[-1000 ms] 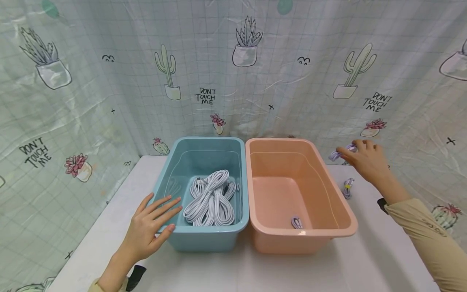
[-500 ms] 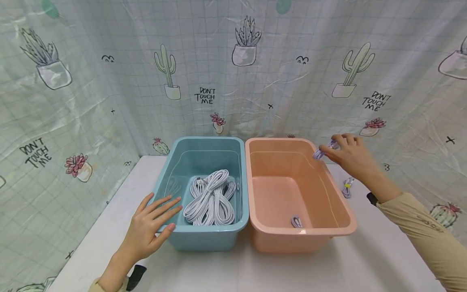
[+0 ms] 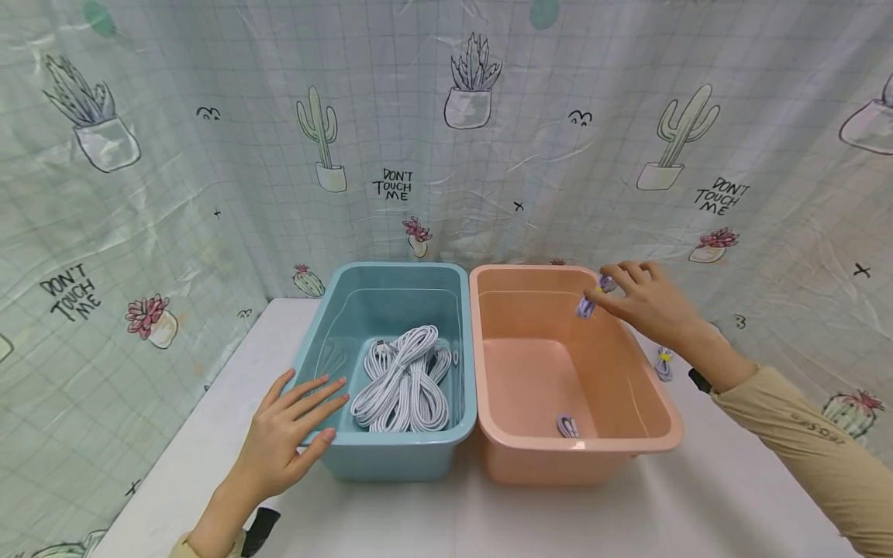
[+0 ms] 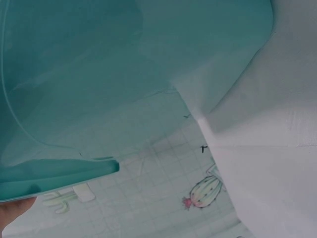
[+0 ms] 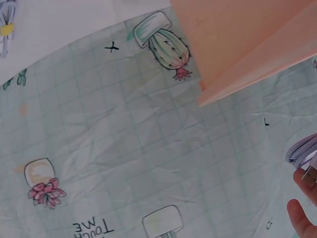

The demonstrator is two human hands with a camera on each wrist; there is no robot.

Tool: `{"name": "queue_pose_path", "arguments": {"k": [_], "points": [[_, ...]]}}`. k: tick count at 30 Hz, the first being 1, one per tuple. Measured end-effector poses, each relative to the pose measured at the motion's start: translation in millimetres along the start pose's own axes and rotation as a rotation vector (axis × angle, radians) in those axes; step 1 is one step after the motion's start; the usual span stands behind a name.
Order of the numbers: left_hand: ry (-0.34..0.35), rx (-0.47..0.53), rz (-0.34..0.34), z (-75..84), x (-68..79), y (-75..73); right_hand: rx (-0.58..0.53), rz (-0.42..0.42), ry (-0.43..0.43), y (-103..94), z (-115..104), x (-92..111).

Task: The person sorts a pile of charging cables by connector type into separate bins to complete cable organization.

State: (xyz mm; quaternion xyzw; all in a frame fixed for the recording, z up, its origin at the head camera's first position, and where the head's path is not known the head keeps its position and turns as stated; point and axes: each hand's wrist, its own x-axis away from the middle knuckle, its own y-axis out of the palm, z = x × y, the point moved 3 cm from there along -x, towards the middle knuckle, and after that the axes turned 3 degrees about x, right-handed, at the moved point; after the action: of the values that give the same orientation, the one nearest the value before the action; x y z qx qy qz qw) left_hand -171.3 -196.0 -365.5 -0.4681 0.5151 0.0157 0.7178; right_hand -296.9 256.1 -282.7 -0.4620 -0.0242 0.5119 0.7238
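Note:
My right hand (image 3: 649,306) pinches a small bundled lilac USB cable (image 3: 585,308) with a yellow tie between thumb and fingers. It is above the back right rim of the peach bin (image 3: 544,444). In the right wrist view the cable's loops (image 5: 301,151) and metal plug show by the fingertips (image 5: 299,215). Fingers spread and straight, my left hand (image 3: 275,443) rests at the front left rim of the blue bin (image 3: 391,439). Large coils of white cable (image 3: 401,384) lie in that bin. Another small bundled cable (image 3: 568,425) lies near the front inside the peach bin.
One more lilac cable (image 3: 664,364) with a yellow tie lies on the white table (image 3: 391,519), right of the peach bin. The two bins stand side by side. A cactus-print curtain (image 3: 446,155) hangs close behind them and along both sides.
My right hand has carried the bundled cable leftward, from beyond the peach bin's right side to over its back right rim. My left hand has stayed put.

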Motion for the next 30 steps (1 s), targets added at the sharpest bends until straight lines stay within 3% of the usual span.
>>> {"name": "queue_pose_path", "arguments": {"k": [17, 30], "points": [[-0.011, 0.002, -0.005, 0.7, 0.0, 0.3, 0.059, 0.062, -0.271, 3.5, -21, -15], [-0.009, 0.002, -0.003, 1.4, -0.4, -0.2, 0.030, 0.049, -0.375, 13.3, -36, -24]]}}
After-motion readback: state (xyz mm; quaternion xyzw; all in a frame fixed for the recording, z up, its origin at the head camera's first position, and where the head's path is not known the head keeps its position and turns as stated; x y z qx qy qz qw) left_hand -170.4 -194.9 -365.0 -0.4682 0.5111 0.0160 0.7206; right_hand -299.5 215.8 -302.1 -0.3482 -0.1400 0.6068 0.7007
